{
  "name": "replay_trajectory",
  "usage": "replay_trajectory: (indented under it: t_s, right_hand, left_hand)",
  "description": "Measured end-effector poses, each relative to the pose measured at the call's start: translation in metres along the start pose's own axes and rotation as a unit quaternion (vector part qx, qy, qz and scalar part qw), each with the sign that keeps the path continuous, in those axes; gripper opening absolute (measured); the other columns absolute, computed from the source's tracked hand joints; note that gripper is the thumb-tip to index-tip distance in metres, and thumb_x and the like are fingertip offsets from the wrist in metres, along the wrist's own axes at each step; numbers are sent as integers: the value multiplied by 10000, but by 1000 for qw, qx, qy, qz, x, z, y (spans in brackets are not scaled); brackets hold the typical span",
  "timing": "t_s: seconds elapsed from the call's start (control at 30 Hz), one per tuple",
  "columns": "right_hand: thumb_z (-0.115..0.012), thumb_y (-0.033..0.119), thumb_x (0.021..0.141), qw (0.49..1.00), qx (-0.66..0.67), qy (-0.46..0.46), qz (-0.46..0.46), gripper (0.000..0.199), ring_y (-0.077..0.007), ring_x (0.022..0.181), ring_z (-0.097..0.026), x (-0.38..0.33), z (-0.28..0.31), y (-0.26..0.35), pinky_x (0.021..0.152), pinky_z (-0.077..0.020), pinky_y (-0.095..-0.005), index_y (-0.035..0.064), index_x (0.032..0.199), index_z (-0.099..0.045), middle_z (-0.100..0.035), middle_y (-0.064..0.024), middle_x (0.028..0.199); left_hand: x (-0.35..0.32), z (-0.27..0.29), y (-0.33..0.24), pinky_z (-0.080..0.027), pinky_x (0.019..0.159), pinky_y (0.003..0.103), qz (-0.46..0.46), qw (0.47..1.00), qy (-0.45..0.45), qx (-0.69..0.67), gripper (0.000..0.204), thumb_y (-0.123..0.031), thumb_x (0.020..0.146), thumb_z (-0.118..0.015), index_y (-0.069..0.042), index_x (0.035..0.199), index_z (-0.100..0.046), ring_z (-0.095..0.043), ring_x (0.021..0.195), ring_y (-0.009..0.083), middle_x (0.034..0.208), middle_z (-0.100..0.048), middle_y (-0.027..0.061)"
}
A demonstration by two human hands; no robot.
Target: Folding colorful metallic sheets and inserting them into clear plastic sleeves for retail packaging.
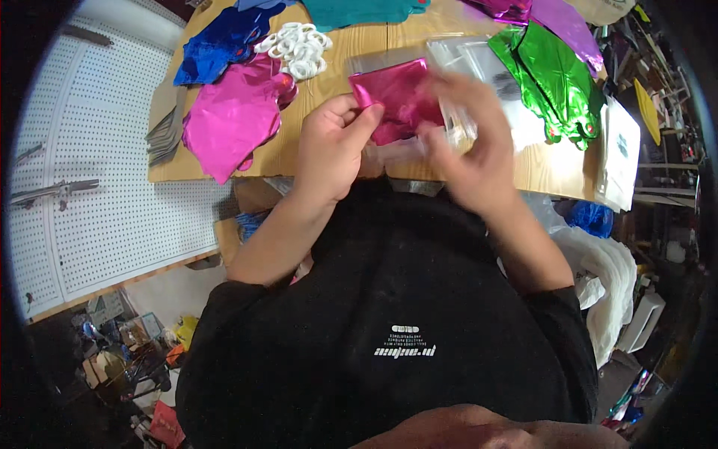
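The left hand [333,146] pinches the near left edge of a folded pink foil [396,97] piece, thumb on top and fingers curled under it. The right hand [467,142] is blurred; its fingers look closed around a clear bag [458,120] at the foil's right edge, though the blur makes it hard to tell whether they grip the bag alone or the foil too. The foil is held just above the near edge of the wooden table [336,67], in front of the person's chest.

Judging by how things lie, the work looks to be at the point where the folded foil meets the mouth of the bag: the piece is already folded flat and small, but it is not yet inside the bag, so the bagging itself appears only begun.

Plenty seems left. A larger pink foil sheet [232,120] lies unfolded on the table to the left, a blue foil [221,41] beyond it, a green foil [557,78] to the right and a purple foil [565,26] at the far right corner. A heap of white rings [297,46] sits near the blue one, and more clear bags [486,63] lie flat behind the hands. A stack of white packets [621,153] rests at the table's right edge.
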State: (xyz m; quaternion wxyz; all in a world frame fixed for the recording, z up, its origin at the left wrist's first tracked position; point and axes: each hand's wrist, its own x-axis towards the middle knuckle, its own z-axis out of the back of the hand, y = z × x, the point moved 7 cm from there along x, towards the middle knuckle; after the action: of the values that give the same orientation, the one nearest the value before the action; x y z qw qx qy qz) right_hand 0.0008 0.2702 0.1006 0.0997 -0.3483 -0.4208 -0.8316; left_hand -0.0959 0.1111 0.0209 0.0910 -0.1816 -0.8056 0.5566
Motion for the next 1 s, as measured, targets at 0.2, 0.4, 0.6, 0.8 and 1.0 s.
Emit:
replay_trajectory:
  t_s: [0.2, 0.4, 0.6, 0.8, 1.0]
  right_hand:
    - [-737, 23, 932, 844, 360, 103, -383, 445, -147, 1053, -683, -11, -20, -71, 972, -523, -285, -53, 1351, -608, -731, -107, 1169]
    - [-734, -11, 917, 829, 394, 90, -387, 365, -161, 1023, -702, -18, -27, -66, 959, -549, -305, -52, 1272, -660, -743, -101, 1148]
    - [-739, -51, 893, 835, 369, 103, -394, 323, -153, 966, -714, -23, -26, -59, 903, -574, -293, -48, 1211, -685, -755, -102, 1097]
    - [-744, -57, 895, 872, 307, 43, -378, 266, -122, 911, -705, -33, -20, -53, 857, -581, -273, -16, 1155, -704, -758, -75, 1041]
    - [-746, -26, 913, 865, 311, 111, -378, 208, -89, 890, -676, -47, -13, -48, 811, -570, -259, -18, 1117, -706, -738, -36, 995]
  left_hand:
    - [-6, -8, 4, -340, 476, 208, 4, 983, 132, 130, 127, -104, 1026, -656, 7, 1076, -693, -477, 569, 2, 776, -657, -31]
    - [-8, -10, 5, -337, 486, 201, 52, 975, 174, 125, 123, -102, 1033, -639, -11, 1096, -692, -467, 575, -3, 768, -644, -37]
    - [-13, -22, 5, -499, 654, 221, 19, 979, 164, 118, 144, -66, 1014, -657, 14, 1130, -687, -626, 754, 47, 902, -735, 27]
    - [-17, -31, 5, -562, 802, 264, 7, 967, 169, 192, 207, -81, 972, -734, 31, 1143, -697, -687, 892, 87, 997, -766, 61]
    - [-25, -34, 12, -554, 802, 268, 2, 964, 192, 183, 176, -80, 969, -739, 17, 1114, -718, -676, 897, 87, 992, -757, 49]
